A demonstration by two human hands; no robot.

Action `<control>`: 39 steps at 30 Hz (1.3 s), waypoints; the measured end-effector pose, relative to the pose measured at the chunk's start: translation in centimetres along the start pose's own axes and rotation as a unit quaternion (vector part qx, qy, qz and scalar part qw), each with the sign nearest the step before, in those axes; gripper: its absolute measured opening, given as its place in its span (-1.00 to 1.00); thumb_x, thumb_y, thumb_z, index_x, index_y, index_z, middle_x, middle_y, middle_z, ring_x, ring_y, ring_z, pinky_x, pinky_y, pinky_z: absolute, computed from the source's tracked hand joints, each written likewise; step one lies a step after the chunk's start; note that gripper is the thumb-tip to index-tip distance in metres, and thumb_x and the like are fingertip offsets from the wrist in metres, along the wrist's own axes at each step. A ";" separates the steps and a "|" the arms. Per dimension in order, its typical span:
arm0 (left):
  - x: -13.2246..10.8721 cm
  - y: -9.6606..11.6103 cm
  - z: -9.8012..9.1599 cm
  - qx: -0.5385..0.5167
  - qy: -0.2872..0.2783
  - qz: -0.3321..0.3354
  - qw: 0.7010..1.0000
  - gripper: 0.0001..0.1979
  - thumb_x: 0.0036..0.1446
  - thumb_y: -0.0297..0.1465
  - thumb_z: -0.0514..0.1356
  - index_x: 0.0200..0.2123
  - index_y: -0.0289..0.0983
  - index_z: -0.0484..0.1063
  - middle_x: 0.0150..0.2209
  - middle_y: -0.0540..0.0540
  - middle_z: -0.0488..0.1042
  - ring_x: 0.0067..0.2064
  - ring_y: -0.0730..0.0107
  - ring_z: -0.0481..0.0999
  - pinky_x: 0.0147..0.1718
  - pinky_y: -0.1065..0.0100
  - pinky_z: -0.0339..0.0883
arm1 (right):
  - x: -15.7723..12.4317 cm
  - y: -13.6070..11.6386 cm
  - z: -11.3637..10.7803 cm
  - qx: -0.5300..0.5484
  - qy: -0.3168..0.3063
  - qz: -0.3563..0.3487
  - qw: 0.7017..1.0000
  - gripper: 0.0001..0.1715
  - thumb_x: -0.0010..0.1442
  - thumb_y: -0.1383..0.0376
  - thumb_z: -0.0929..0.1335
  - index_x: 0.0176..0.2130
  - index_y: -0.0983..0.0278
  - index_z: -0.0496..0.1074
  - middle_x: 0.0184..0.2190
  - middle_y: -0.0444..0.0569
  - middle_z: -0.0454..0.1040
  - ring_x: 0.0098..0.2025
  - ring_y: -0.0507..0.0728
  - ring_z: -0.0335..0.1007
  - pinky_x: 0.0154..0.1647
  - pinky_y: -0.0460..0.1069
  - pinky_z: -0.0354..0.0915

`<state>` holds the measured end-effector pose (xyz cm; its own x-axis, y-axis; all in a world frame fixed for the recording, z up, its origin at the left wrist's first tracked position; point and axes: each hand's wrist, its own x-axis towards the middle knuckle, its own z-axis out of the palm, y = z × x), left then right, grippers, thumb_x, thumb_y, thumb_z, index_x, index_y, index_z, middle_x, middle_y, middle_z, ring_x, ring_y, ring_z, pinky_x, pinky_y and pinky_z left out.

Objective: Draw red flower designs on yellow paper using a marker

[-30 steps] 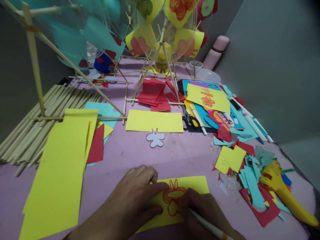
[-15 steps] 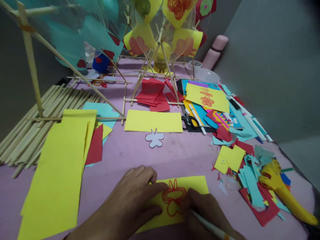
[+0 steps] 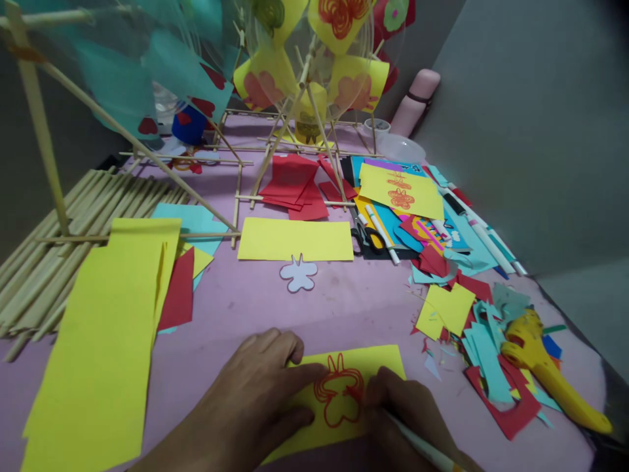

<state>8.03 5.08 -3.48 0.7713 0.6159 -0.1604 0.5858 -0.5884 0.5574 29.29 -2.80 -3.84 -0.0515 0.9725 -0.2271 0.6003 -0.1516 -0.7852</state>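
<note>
A strip of yellow paper (image 3: 383, 367) lies at the front of the table, with a red butterfly outline (image 3: 339, 393) drawn on it. My left hand (image 3: 260, 387) rests on the paper's left part, thumb and fingers stretched out beside the drawing. A white marker (image 3: 417, 442) is gripped in my right hand (image 3: 403, 406), at the drawing's right edge; its tip is hidden behind my fingers. Beyond the paper lies a pale butterfly cutout (image 3: 299, 274), touching or close to another yellow strip (image 3: 295, 239).
Long yellow sheets (image 3: 93, 341) and wooden sticks (image 3: 73, 242) lie left. Stick frames with paper-covered wheels (image 3: 309, 72) stand behind red paper pieces (image 3: 289, 183). On the right are scissors (image 3: 368, 239), markers, paper scraps (image 3: 486, 360), a yellow glue gun (image 3: 545, 373) and a pink bottle (image 3: 417, 98).
The red line of the butterfly's lower wings has grown and now closes at the right side. My right hand has shifted slightly with the marker. The whole view has moved a little.
</note>
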 end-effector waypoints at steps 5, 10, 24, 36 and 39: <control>0.1 -0.1 0.2 0.003 -0.002 0.001 1.000 -0.63 0.01 -0.40 0.25 -0.09 0.02 0.37 -0.25 0.01 0.29 -0.25 0.27 0.25 -0.34 0.29 0.04 | 0.2 -0.1 0.4 -0.007 -0.014 -0.012 1.000 -0.90 -0.02 0.37 0.19 -0.52 0.21 0.24 -0.64 -0.15 0.46 -0.60 0.04 0.39 -0.61 -0.15 0.19; 0.0 -0.1 0.3 0.002 0.002 0.001 1.000 -0.66 0.02 -0.39 0.24 -0.10 0.00 0.37 -0.26 0.00 0.29 -0.25 0.26 0.25 -0.34 0.29 0.03 | 0.4 -0.4 0.6 -0.048 -0.014 -0.033 0.998 -0.85 -0.03 0.44 0.18 -0.49 0.23 0.28 -0.59 -0.10 0.52 -0.56 0.05 0.45 -0.56 -0.17 0.23; 0.1 0.0 0.1 -0.006 -0.016 -0.010 1.000 -0.69 0.05 -0.37 0.23 -0.11 0.00 0.36 -0.24 0.00 0.28 -0.24 0.23 0.25 -0.32 0.27 0.02 | 0.5 -0.1 1.0 -0.090 -0.007 -0.053 0.995 -0.84 -0.04 0.47 0.23 -0.48 0.21 0.29 -0.57 -0.15 0.54 -0.58 0.04 0.45 -0.56 -0.18 0.25; 0.1 -0.2 0.2 0.001 -0.004 -0.001 1.000 -0.64 0.04 -0.39 0.23 -0.07 0.02 0.35 -0.23 0.00 0.28 -0.24 0.24 0.26 -0.32 0.26 0.05 | 0.5 -1.3 0.3 -0.095 -0.016 -0.006 0.995 -0.83 -0.07 0.47 0.21 -0.52 0.21 0.26 -0.61 -0.16 0.53 -0.59 0.04 0.44 -0.59 -0.17 0.21; 0.1 -0.2 0.3 0.004 -0.003 -0.001 1.000 -0.63 0.02 -0.38 0.24 -0.07 0.03 0.36 -0.24 0.00 0.28 -0.24 0.25 0.26 -0.32 0.26 0.05 | 0.5 -1.4 0.4 -0.091 -0.002 0.014 0.996 -0.83 -0.03 0.46 0.20 -0.53 0.21 0.25 -0.62 -0.16 0.52 -0.59 0.04 0.42 -0.59 -0.17 0.20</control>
<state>8.02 5.10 -3.83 0.7714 0.6139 -0.1675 0.5900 -0.5914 0.5497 28.14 -2.18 -3.04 -0.0364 0.9676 -0.2500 0.7360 -0.1432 -0.6616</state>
